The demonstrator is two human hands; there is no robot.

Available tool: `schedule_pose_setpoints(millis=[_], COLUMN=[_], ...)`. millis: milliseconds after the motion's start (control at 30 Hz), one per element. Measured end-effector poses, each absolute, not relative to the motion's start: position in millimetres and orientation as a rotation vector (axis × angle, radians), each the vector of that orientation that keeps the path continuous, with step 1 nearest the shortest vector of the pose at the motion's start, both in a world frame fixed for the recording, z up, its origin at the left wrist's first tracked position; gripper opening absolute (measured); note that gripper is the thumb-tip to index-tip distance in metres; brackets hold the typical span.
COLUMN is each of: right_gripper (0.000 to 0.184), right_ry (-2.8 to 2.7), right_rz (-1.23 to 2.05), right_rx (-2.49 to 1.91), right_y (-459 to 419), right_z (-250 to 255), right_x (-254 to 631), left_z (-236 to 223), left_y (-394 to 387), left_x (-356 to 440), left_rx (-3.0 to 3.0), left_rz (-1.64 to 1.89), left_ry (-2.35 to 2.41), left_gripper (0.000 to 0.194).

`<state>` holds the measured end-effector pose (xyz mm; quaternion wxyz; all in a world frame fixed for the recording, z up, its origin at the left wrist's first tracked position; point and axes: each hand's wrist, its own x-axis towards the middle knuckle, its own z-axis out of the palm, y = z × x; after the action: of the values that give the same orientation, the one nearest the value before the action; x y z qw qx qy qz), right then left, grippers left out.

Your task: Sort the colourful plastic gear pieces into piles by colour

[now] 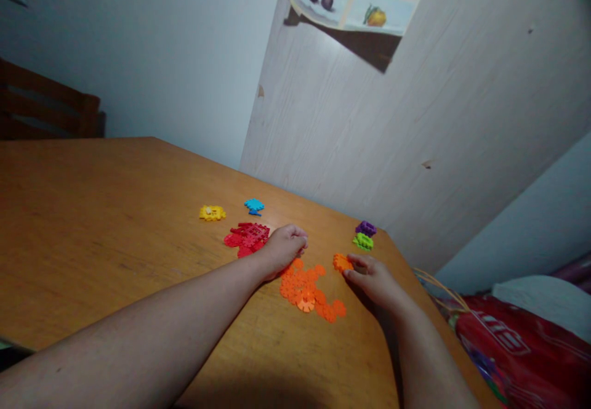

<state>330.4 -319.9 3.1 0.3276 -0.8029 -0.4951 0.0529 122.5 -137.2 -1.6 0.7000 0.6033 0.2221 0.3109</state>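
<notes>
Pinching an orange block (341,263) at its fingertips, the right hand (376,279) has its thumb and forefinger drawn narrow on the near end of the block, which sticks out to the left of the grip. Whether the block rests on the table (115,224) or is lifted slightly is hard to tell. The left hand (281,249) is to the left of that grip, its fingers curled in; I cannot tell whether anything is inside them.

Between the two hands and nearer the body, a loose spread of orange discs (302,287) lies flat, its upper left edge just beside the left hand. A heap of red pieces (249,235) sits to the left of the left hand, partly behind its wrist. Farther off past that heap are a yellow block (212,213) and a few blue pieces (253,204). Just beyond the right hand's grip, a green block (363,241) stands near a purple block (366,228). Off to the right of the right forearm, beside the table, is a red bag (530,347).
</notes>
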Motion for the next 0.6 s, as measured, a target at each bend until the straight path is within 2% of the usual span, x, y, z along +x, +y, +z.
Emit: schedule_pose_setpoints(millis=[333, 467, 600], right_gripper=[0.047, 0.047, 0.037], right_ry=[-1.190, -1.176, -1.202], right_rz=[0.264, 0.201, 0.086], right_rx=[-2.017, -2.040, -2.027], right_y=[-321.0, -321.6, -320.8], right_z=[-6.0, -2.7, 6.6], right_x=[339.2, 340.1, 326.8], left_z=[-2.4, -2.8, 1.1], left_y=[-137.1, -137.3, -138.2], left_x=[122.6, 123.0, 121.8], left_rx=[1.349, 1.331, 1.308], left_rz=[0.694, 0.710, 0.721], left_ry=[0.503, 0.492, 0.492], left_gripper=[0.011, 0.012, 0.005])
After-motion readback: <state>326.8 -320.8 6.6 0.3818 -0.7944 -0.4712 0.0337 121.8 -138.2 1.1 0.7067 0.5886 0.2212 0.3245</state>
